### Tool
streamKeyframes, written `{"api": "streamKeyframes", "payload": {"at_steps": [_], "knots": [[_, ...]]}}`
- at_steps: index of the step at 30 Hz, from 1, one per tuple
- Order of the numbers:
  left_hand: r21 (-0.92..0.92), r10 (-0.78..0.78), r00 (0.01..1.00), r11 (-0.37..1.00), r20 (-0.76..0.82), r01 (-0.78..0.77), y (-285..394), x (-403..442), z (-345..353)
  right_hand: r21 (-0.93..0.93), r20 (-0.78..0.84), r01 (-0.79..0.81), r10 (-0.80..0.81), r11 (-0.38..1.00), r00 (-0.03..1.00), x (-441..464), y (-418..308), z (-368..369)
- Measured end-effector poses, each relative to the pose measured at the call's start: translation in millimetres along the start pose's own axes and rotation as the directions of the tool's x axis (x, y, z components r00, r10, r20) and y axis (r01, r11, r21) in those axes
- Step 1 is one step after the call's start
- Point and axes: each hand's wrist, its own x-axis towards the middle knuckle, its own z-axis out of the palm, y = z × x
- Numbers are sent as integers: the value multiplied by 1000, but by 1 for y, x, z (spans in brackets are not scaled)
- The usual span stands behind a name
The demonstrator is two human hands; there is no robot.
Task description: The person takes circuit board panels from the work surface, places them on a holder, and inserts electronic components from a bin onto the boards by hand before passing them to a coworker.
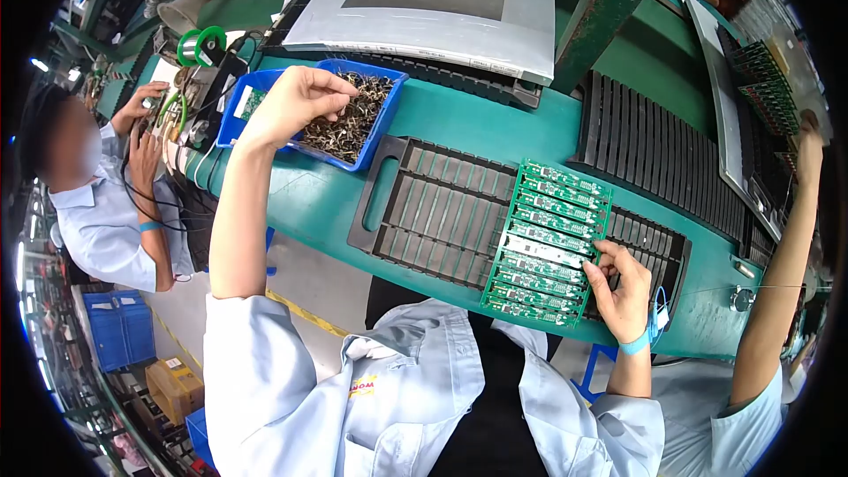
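Note:
A green circuit board panel, divided into several strips, lies across a black slotted tray. My right hand is at the panel's right edge, thumb and fingers closed on it. Over a blue bin full of small leaded components is my left hand. Its thumb and index fingertips are pinched together; whatever is between them is too small to make out. A blue band circles my right wrist.
Black ribbed racks stand right of the tray. A large framed plate lies behind. At left are a green wire spool and a co-worker; another person's arm reaches up at right.

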Motion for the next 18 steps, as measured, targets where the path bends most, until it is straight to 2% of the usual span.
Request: {"api": "streamKeyframes", "payload": {"at_steps": [1,3,5,6,10,11,15,16,18], "knots": [[2,1,1000,1000,-2,-1,-1,1,-2,1,-1,2,-2,1000,1000,0,0,0],[-255,-29,1000,966,4,29,-7,1,-5,3,5,-9,9,1000,1000,0,-1,0],[-496,-55,998,867,15,55,-13,2,-8,5,11,-17,17,1000,1000,0,-1,-1],[-495,-54,998,867,10,52,-17,2,-10,6,12,-13,13,1000,1000,0,-1,-1],[-719,-7,993,690,118,90,-30,5,-15,14,14,-18,18,1000,1000,0,-2,-1],[-718,-6,993,690,115,88,-30,5,-15,15,14,-16,15,1000,1000,0,-2,-1],[-877,25,971,436,239,204,-29,9,-10,23,11,-25,25,999,1000,0,-3,-1],[-877,26,971,435,238,203,-29,9,-9,22,11,-24,24,999,1000,0,-3,-1],[-900,-52,978,383,204,209,-28,9,-7,18,16,-28,28,999,999,-1,-2,-1]]}}
